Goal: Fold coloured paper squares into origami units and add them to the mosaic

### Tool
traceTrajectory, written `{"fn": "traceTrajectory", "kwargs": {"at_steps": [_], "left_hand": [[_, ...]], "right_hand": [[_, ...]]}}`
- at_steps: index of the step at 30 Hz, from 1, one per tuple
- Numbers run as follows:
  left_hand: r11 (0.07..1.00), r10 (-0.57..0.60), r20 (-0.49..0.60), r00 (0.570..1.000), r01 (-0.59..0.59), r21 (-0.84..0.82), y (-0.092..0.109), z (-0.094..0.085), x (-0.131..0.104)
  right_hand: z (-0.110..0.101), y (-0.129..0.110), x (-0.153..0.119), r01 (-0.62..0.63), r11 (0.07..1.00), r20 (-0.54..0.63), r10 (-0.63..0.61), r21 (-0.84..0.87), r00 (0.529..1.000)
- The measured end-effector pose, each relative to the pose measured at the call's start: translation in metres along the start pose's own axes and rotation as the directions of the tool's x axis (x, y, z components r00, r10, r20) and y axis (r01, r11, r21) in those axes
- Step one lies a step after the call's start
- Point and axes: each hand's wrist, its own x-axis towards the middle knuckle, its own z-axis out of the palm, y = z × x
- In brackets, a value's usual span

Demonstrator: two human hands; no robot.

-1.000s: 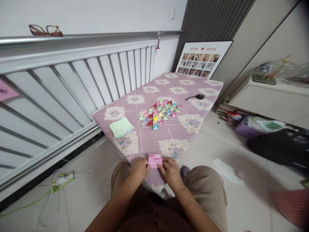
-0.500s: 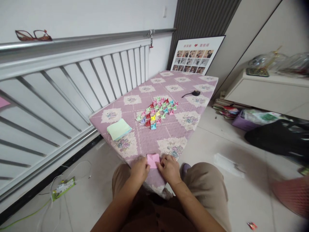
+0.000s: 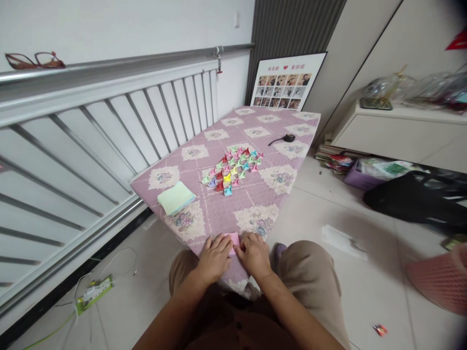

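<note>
A pink square of paper (image 3: 234,242) lies at the near end of the table, between my hands. My left hand (image 3: 215,255) rests flat on its left part, fingers stretched out and covering that side. At the right edge my right hand (image 3: 254,253) has its fingers curled, with the thumb and fingertips gripping the paper. Farther up stand several small folded paper pieces (image 3: 233,167) in green, pink, red, yellow and blue, set in slanted rows. To the left is a stack of pale green and blue paper sheets (image 3: 177,198).
A purple flowered cloth (image 3: 211,209) covers the table. A black object with a strap (image 3: 288,138) lies toward the far right. A white railing (image 3: 120,126) runs along the left. A pink basket (image 3: 440,279) and black bag (image 3: 416,199) stand on the floor at right.
My left hand has slid from the paper's left edge onto its surface, its fingers now flat. My right hand stays at the right edge. The whole view has shifted slightly.
</note>
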Motion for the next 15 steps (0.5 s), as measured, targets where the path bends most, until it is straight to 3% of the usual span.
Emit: {"fn": "traceTrajectory", "kwargs": {"at_steps": [4,7,10,15], "left_hand": [[0.999,0.015,0.102,0.995,-0.018,0.028,-0.004,-0.004,-0.003],[0.998,0.031,0.17,0.985,-0.041,0.056,-0.005,-0.004,-0.004],[0.997,0.054,0.179,0.982,-0.063,0.048,-0.007,-0.005,-0.004],[0.997,0.063,0.183,0.981,-0.069,0.027,-0.015,-0.011,-0.012]], "right_hand": [[0.006,0.002,-0.003,0.008,0.999,-0.024,-0.009,-0.036,1.0],[0.01,0.005,-0.006,0.086,0.995,-0.004,-0.087,-0.055,0.996],[0.011,0.007,-0.005,0.139,0.988,0.054,-0.135,-0.07,0.989],[0.009,0.007,-0.002,0.105,0.992,0.12,-0.096,-0.072,0.988]]}}
